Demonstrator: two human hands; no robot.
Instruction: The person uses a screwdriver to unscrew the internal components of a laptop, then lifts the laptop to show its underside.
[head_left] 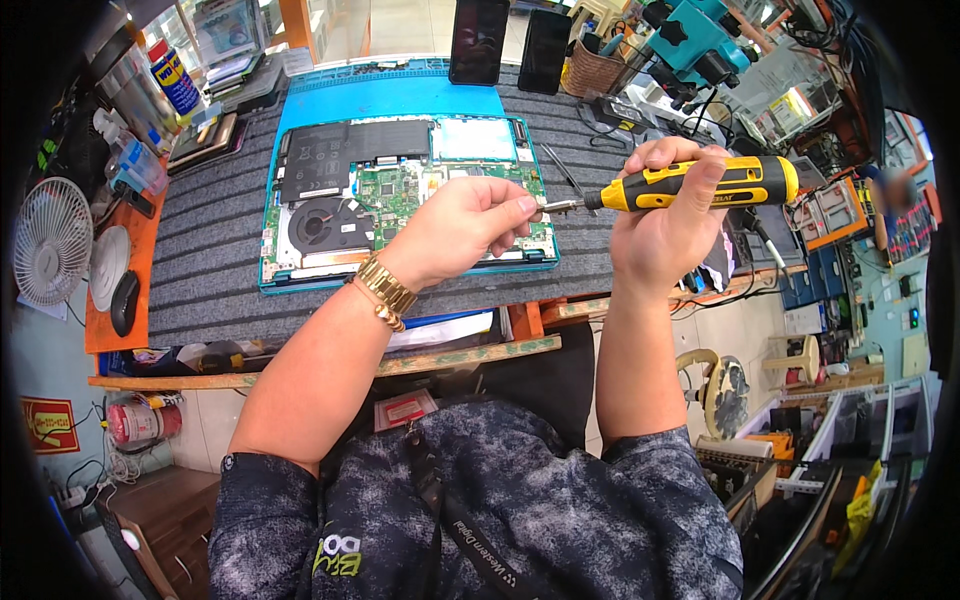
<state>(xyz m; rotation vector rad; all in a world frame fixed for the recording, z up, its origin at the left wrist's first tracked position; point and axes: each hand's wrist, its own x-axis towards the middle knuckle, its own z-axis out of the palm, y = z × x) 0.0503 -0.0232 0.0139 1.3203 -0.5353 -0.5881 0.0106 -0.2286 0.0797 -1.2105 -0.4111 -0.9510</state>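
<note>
My right hand (650, 240) grips a yellow and black power screwdriver (765, 182), held level with its shaft pointing left. At the shaft's end, the thumb and fingers of my left hand (465, 222) pinch the metal bit (563, 205); its very tip is hidden by the fingers. Both hands are raised over the front right of an opened laptop (270, 240). Inside it show a black battery (325, 160), a round fan (325, 226) and a green circuit board (392, 195). My left forearm and gold watch (385, 288) cover part of its front edge.
The laptop lies on a grey ribbed mat (200, 220), in front of a blue mat (400, 97). Two dark phones (476, 42) stand behind. Tweezers (570, 175) lie right of the laptop. A white fan (53, 240) and spray can (175, 80) are left; a teal microscope (700, 40) stands back right.
</note>
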